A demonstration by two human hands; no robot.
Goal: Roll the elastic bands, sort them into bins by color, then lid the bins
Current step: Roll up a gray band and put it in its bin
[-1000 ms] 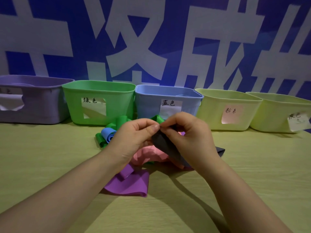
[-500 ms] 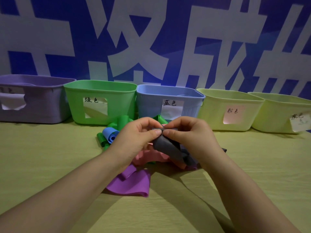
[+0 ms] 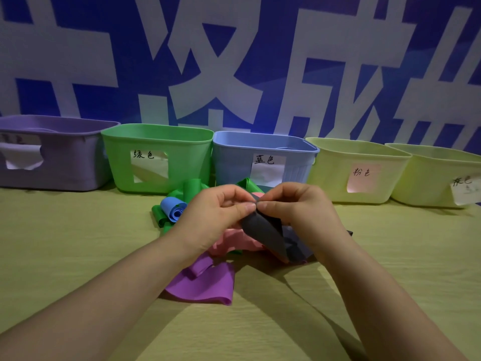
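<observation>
My left hand [image 3: 216, 217] and my right hand [image 3: 299, 209] meet above the pile, both pinching the top end of a dark grey band [image 3: 265, 233] that hangs down toward the table. Under them lie a pink band [image 3: 234, 242], a purple band [image 3: 205, 282], a rolled blue band [image 3: 173, 208] and green bands [image 3: 191, 187]. Behind stand five open bins in a row: purple bin [image 3: 65, 162], green bin [image 3: 182, 162], blue bin [image 3: 234, 162], and two pale yellow bins, one with a pink label [image 3: 335, 173] and one at the far right [image 3: 426, 183].
The yellow-green tabletop [image 3: 78, 243] spreads out to both sides and toward me. A blue wall with large white characters [image 3: 234, 61] rises right behind the bins. Something that may be a lid lies inside the blue bin and the purple bin.
My fingers have shifted on the grey band's upper end, with the band hanging more bunched below them. Both hands have stayed over the pile.
</observation>
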